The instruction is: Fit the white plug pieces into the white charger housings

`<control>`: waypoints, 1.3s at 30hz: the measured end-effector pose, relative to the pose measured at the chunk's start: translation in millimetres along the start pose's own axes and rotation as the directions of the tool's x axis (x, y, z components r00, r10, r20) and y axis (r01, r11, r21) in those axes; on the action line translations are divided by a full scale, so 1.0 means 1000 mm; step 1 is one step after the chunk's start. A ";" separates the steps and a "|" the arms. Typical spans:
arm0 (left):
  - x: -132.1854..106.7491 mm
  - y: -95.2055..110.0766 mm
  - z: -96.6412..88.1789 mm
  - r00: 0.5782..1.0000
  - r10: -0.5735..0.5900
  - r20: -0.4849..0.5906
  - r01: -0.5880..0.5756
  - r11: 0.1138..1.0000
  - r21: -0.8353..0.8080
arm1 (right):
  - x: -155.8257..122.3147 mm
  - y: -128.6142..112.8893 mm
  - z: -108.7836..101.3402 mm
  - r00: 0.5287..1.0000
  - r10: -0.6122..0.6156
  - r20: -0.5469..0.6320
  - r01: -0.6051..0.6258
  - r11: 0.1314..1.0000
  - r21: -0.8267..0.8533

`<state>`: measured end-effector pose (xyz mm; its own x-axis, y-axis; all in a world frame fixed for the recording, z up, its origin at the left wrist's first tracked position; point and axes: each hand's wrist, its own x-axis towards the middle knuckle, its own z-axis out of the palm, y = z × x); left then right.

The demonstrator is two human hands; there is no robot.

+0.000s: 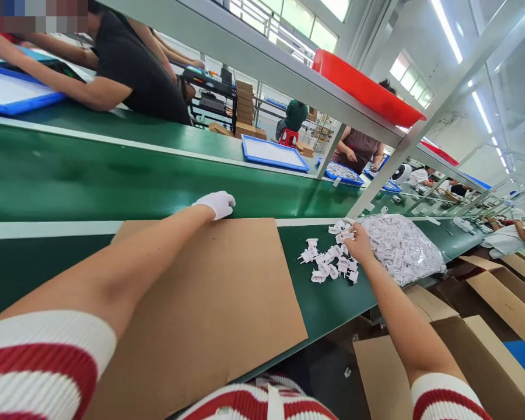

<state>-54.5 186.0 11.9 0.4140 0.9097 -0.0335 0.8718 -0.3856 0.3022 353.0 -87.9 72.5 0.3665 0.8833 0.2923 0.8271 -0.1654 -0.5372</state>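
1. Striped red-and-white sleeves (48,356) are filling the near foreground, while the wearer's forearms are extending over a dark green tabletop (319,303).
2. Brown cardboard sheet (227,291): it is lying flat on the tabletop in front of the wearer, its far edge meeting a pale strip (39,230).
3. Left hand (216,205), wearing a white glove: it is reaching to the sheet's far edge. Its fingers are curling loosely; from where one is standing, one cannot tell whether they are gripping anything.
4. Right hand (357,242): it is reaching into the far side of a scatter of white plastic parts (332,262). Its fingers are bending toward the parts, with white showing at their tips; whether they are pinching a part cannot be told.
5. These parts are lying loose on the tabletop, to the right of the sheet and apart from it. Just beside them, a clear plastic bag (402,248) is bulging with similar white pieces.
6. Open cardboard boxes (378,367) are standing below the tabletop's edge, at lower right.
7. Beyond the strip, a glossy green surface (91,175) is running crosswise; on the ledge behind it, a blue-framed tray (273,153) is resting.
8. Background: a co-worker in black (135,70) is leaning over the far side, and a red bin (363,87) is sitting on an overhead shelf (245,55).
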 end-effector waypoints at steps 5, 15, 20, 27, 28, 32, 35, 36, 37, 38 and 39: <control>-0.039 0.033 -0.017 0.997 -0.043 -0.057 0.045 0.998 0.034 | -0.005 -0.078 0.064 0.984 -0.096 0.148 -0.028 0.742 0.669; -0.167 0.074 0.015 0.993 0.004 0.117 0.018 0.982 -0.190 | -0.016 -0.145 0.168 0.843 -0.033 0.537 -0.498 0.327 0.803; -0.179 0.067 0.036 0.998 -0.056 -0.035 0.046 0.966 -0.256 | -0.025 -0.136 0.177 0.886 0.012 0.464 -0.423 0.430 0.797; -0.173 0.063 0.052 0.990 -0.139 -0.025 0.108 0.862 -0.495 | -0.042 -0.144 0.171 0.948 -0.172 0.269 -0.079 0.691 0.718; -0.172 0.063 0.052 0.988 -0.152 -0.006 0.128 0.850 -0.511 | -0.045 -0.146 0.171 0.937 -0.243 0.251 0.007 0.732 0.681; -0.172 0.065 0.052 0.989 -0.149 0.015 0.131 0.807 -0.576 | -0.055 -0.150 0.174 0.854 -0.487 0.182 0.351 0.798 0.489; -0.172 0.066 0.053 0.991 -0.137 -0.001 0.104 0.761 -0.641 | -0.054 -0.149 0.180 0.809 -0.575 0.118 0.488 0.771 0.409; -0.172 0.066 0.053 0.990 -0.139 -0.001 0.105 0.750 -0.653 | -0.053 -0.149 0.181 0.796 -0.595 0.114 0.516 0.764 0.387; -0.171 0.066 0.054 0.990 -0.140 0.000 0.105 0.742 -0.662 | -0.051 -0.148 0.183 0.783 -0.611 0.118 0.539 0.761 0.361; -0.171 0.066 0.055 0.991 -0.134 -0.001 0.099 0.733 -0.673 | -0.049 -0.148 0.183 0.770 -0.626 0.129 0.561 0.758 0.332; -0.170 0.066 0.057 0.993 -0.120 -0.008 0.082 0.721 -0.688 | -0.048 -0.148 0.184 0.755 -0.640 0.142 0.583 0.754 0.302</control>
<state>-52.5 -3.0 -16.4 0.3041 0.9507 -0.0616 0.4824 -0.0979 0.8705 135.0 -25.2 -7.4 -0.3135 0.8349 0.4525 0.7089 0.5228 -0.4735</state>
